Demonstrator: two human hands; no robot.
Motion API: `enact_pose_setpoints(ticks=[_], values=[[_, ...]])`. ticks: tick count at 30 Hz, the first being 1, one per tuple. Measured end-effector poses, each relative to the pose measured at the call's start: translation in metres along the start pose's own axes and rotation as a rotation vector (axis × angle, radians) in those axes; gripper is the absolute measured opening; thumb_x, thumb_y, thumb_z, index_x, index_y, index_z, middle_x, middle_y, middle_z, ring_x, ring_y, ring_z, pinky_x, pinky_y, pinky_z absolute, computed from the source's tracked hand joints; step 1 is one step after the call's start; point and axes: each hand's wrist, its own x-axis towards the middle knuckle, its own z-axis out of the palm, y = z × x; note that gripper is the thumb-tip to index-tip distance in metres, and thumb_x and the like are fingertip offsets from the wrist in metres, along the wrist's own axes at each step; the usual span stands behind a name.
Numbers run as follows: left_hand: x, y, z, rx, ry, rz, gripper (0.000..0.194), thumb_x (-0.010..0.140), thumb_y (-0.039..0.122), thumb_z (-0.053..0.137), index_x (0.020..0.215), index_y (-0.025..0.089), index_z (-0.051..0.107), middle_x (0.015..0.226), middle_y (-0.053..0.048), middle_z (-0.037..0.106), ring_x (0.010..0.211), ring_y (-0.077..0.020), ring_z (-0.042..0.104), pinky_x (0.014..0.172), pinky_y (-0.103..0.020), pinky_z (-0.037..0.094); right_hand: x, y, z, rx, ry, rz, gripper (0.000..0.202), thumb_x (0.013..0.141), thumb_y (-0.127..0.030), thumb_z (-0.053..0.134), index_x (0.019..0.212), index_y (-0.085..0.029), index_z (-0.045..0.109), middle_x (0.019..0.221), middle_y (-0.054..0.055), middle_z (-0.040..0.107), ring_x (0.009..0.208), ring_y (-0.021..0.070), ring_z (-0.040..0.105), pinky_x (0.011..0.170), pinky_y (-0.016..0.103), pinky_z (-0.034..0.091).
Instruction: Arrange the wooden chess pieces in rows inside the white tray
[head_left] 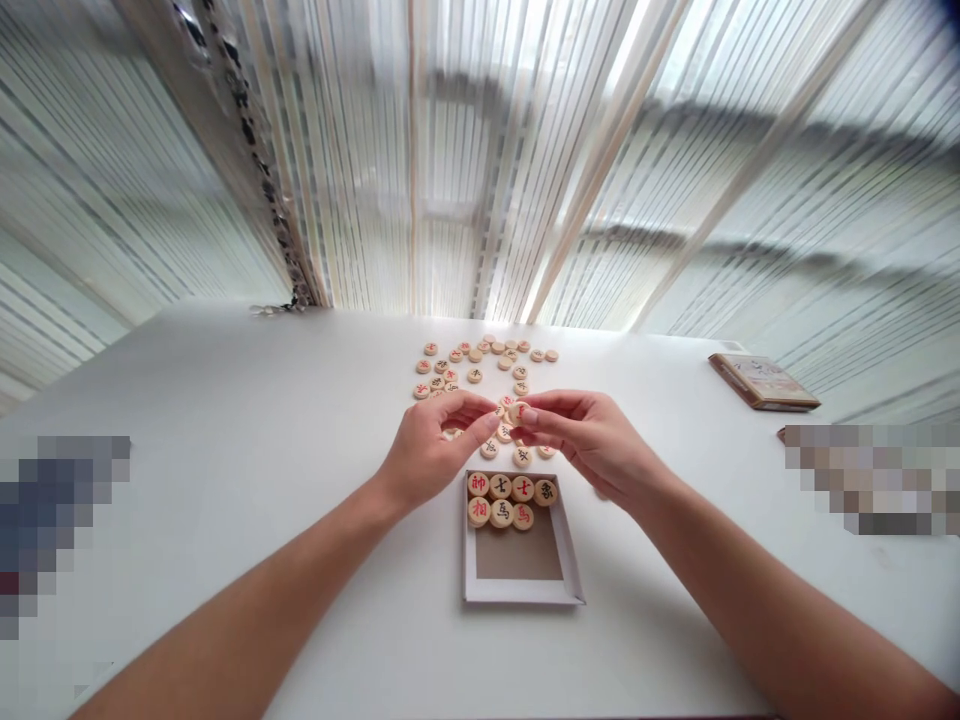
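Note:
Above the white table, my right hand (592, 430) pinches a round wooden Chinese chess piece (518, 413) with a red character, its face turned towards me. Close beside it, my left hand (439, 440) has thumb and fingertips closed around another pale Chinese chess piece (499, 411), partly covered by the fingers. Just below the hands lies a shallow open box (523, 592) with a brown bottom. Two rows of pieces with red or black characters fill its far part, such as a red-marked piece (478, 513) at the left.
Many loose pieces, such as a black-marked piece (474, 376), lie scattered behind and under my hands. A flat printed box (765, 382) sits at the right. Blurred patches hide things at both sides. A striped curtain (450, 200) hangs behind the table.

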Motion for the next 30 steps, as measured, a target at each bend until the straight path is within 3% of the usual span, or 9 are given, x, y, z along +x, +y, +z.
enact_pose_setpoints(ticks=[2, 5, 9, 15, 23, 30], values=[[-0.005, 0.005, 0.008, -0.219, -0.070, -0.074, 0.019, 0.092, 0.034, 0.077, 0.102, 0.018, 0.081, 0.100, -0.009, 0.085, 0.095, -0.0243, 0.082, 0.087, -0.037, 0.068, -0.014, 0.003, 0.006, 0.152, 0.024, 0.038, 0.038, 0.070, -0.043, 0.101, 0.098, -0.019, 0.088, 0.095, 0.010, 0.085, 0.082, 0.0215, 0.080, 0.085, 0.038, 0.066], [-0.011, 0.011, 0.016, -0.329, -0.099, -0.133, 0.018, 0.091, 0.034, 0.079, 0.100, 0.018, 0.082, 0.100, -0.010, 0.085, 0.095, -0.0252, 0.082, 0.090, -0.040, 0.069, -0.025, 0.007, 0.012, 0.218, 0.059, 0.045, 0.034, 0.066, -0.037, 0.103, 0.093, -0.022, 0.089, 0.089, 0.007, 0.085, 0.076, 0.0196, 0.078, 0.078, 0.035, 0.067], [-0.014, 0.014, 0.020, -0.324, -0.082, -0.174, 0.015, 0.090, 0.033, 0.081, 0.095, 0.020, 0.084, 0.096, -0.008, 0.086, 0.091, -0.0243, 0.082, 0.087, -0.038, 0.070, -0.031, 0.009, 0.012, 0.217, 0.067, 0.042, 0.032, 0.065, -0.036, 0.104, 0.091, -0.024, 0.089, 0.082, 0.006, 0.084, 0.073, 0.0211, 0.079, 0.071, 0.035, 0.069], [-0.015, 0.017, 0.020, -0.309, -0.068, -0.198, 0.013, 0.091, 0.032, 0.081, 0.095, 0.020, 0.085, 0.094, -0.007, 0.086, 0.089, -0.0249, 0.083, 0.083, -0.036, 0.071, -0.037, 0.010, 0.012, 0.212, 0.058, -0.004, 0.032, 0.071, -0.034, 0.101, 0.101, -0.027, 0.090, 0.085, 0.006, 0.085, 0.080, 0.0237, 0.082, 0.079, 0.037, 0.071], [-0.015, 0.019, 0.021, -0.252, -0.040, -0.184, 0.016, 0.089, 0.037, 0.084, 0.093, 0.022, 0.086, 0.087, -0.005, 0.085, 0.081, -0.0235, 0.082, 0.077, -0.034, 0.071, -0.038, 0.008, 0.013, 0.157, 0.074, -0.057, 0.025, 0.074, -0.037, 0.100, 0.094, -0.026, 0.090, 0.086, 0.007, 0.085, 0.081, 0.0262, 0.082, 0.078, 0.040, 0.071], [-0.015, 0.023, 0.022, -0.345, -0.024, -0.171, 0.008, 0.086, 0.026, 0.088, 0.092, 0.021, 0.088, 0.089, -0.005, 0.086, 0.086, -0.0224, 0.082, 0.080, -0.031, 0.070, -0.040, 0.006, 0.017, 0.157, 0.096, -0.101, 0.024, 0.068, -0.031, 0.103, 0.088, -0.027, 0.090, 0.084, 0.005, 0.085, 0.078, 0.0220, 0.079, 0.068, 0.031, 0.067]])
